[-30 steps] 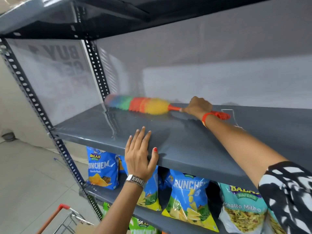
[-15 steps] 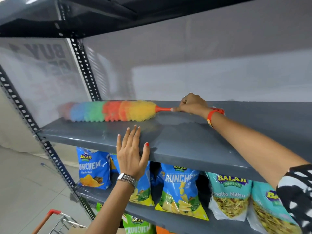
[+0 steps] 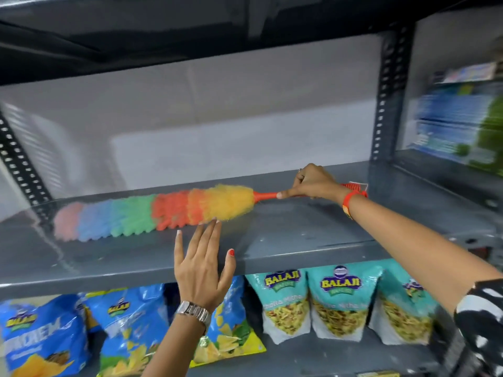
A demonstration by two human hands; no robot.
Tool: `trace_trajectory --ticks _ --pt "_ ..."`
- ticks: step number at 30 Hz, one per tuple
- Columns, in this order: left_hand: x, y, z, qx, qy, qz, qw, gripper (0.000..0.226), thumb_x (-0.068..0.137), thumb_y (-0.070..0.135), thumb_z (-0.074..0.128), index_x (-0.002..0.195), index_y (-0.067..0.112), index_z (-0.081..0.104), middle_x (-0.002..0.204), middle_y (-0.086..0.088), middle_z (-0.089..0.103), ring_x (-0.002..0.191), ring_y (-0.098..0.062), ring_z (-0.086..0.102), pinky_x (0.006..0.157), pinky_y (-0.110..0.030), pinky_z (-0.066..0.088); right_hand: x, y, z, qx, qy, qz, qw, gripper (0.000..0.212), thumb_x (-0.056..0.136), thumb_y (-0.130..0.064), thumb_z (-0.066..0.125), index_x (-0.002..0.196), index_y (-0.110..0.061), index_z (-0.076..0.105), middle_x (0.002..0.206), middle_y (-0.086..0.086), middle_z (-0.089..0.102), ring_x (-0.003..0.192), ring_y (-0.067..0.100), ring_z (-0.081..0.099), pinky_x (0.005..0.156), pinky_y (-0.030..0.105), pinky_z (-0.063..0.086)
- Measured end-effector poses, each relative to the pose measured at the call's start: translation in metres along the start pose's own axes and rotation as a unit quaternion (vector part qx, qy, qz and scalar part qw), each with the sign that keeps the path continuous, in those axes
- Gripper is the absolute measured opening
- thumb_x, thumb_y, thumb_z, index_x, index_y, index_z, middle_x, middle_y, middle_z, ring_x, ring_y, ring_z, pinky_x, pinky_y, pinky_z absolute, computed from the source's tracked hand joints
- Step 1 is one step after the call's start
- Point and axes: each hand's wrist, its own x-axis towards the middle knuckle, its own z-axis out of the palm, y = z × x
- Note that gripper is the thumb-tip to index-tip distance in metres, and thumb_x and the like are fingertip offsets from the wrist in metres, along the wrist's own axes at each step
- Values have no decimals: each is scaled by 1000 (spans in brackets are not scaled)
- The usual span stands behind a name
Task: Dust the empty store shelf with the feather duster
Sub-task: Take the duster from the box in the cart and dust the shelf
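Observation:
The grey metal shelf (image 3: 299, 229) runs across the middle of the view and carries no goods. A rainbow feather duster (image 3: 152, 216) lies along it, pink tip to the left, orange handle to the right. My right hand (image 3: 313, 185) is closed around that handle near the back of the shelf. My left hand (image 3: 202, 263) rests flat with fingers spread on the shelf's front edge, fingertips just short of the duster's orange and yellow part.
Blue snack bags (image 3: 49, 336) and teal Balaji bags (image 3: 340, 300) fill the shelf below. Perforated uprights stand at the left (image 3: 19, 164) and right (image 3: 386, 99). Blurred blue boxes (image 3: 457, 123) sit on the neighbouring shelf at right. Another shelf board (image 3: 190, 31) hangs overhead.
The duster has swept from the back left corner toward the right and front along the shelf. My view has shifted right; my left hand stays on the front edge.

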Motion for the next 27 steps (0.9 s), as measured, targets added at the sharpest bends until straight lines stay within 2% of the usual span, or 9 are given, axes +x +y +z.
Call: trace_trajectory --ticks 4,7,9,12,15,18,20,24,27 --pt "0 23 5 -20 6 12 1000 54 86 36 36 126 5 56 124 -11 61 116 -26 55 113 -47 15 -24 45 -44 -21 21 41 999 51 45 -63 81 56 -16 63 50 3 54 42 13 46 54 24 37" --pt "1 46 11 -36 -12 47 998 55 86 37 37 128 7 55 126 -9 59 121 -23 51 113 -46 14 -39 77 -76 -46 50 73 995 57 42 -66 80 58 -13 66 49 1 58 43 13 50 56 25 40" --pt "0 58 15 -44 -28 64 997 55 85 38 38 128 8 55 129 -6 58 124 -22 48 113 -46 13 -45 96 -92 -61 64 84 992 62 38 -70 78 56 -12 64 50 6 60 44 16 52 56 27 43" --pt "0 67 21 -41 -29 60 997 54 85 38 37 126 9 57 128 -4 58 122 -21 50 112 -46 16 -49 115 -109 -74 67 96 990 62 35 -72 78 49 -14 59 48 9 59 45 18 51 55 28 43" --pt "1 69 23 -41 -21 51 998 53 86 38 37 124 9 59 127 -4 60 120 -21 52 111 -45 18 -49 114 -118 -101 79 118 985 55 47 -65 79 52 -14 59 48 3 59 52 19 55 54 25 42" --pt "3 67 25 -37 -19 50 998 53 86 38 38 125 10 59 127 -4 59 121 -20 52 111 -44 19 -39 102 -110 -153 146 131 969 55 54 -70 73 60 -17 61 65 3 65 73 26 61 63 27 43" --pt "3 67 26 -33 -21 49 998 53 86 39 38 125 10 59 128 -4 58 121 -20 52 112 -43 19 -33 93 -100 -169 163 122 964 55 56 -72 69 66 -18 64 72 4 68 78 27 64 65 28 46" --pt "3 69 23 -35 -42 42 998 52 86 39 39 124 9 59 129 -5 58 121 -21 51 112 -41 17 -27 79 -80 -108 150 99 978 57 53 -71 72 68 -16 68 74 2 70 77 24 65 71 31 52" --pt "1 69 17 -47 -55 36 997 54 86 39 38 128 9 55 134 -5 53 126 -20 46 114 -41 13 -22 60 -60 -63 132 79 986 57 53 -68 74 70 -14 69 70 -3 67 75 21 63 69 29 46"
